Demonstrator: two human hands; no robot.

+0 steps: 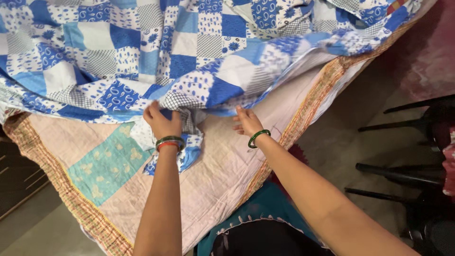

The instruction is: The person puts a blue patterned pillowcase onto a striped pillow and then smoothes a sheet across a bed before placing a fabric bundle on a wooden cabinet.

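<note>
1. One blue-and-white patchwork sheet [142, 52] fills the upper part of the view. It is thin, soft cloth made of squares: plain blue, white with blue dots, fine checks, leaf and flower prints. It lies rumpled, with loose folds along its lower edge.
2. Under it lies one pale pink quilt [227, 161], thicker and faintly ribbed with stitching. It has a teal square patch [106, 163] with cream leaf shapes, and a woven border [57, 180] striped in orange, green and yellow along its edges.
3. The left hand [162, 122] has its fingers curled tight around a bunched fold of the patchwork sheet at its lower edge. The gathered cloth hangs below the wrist onto the quilt.
4. The right hand [247, 122] lies just beside that fold, to its right, with the fingers stretched and slightly spread. The fingertips are at or under the sheet's edge; whether they pinch it I cannot tell.
5. Bangles: two on the left wrist [170, 142], one green and one red, and one green bangle on the right wrist [258, 137]. All are thin, smooth, glossy rings.
6. At the right, dark chair legs [407, 124] stand on a greyish floor [341, 142]; they are slim, black and straight.
7. At the bottom centre, teal cloth [265, 208] with a small white fringe borders a dark rounded shape.
</note>
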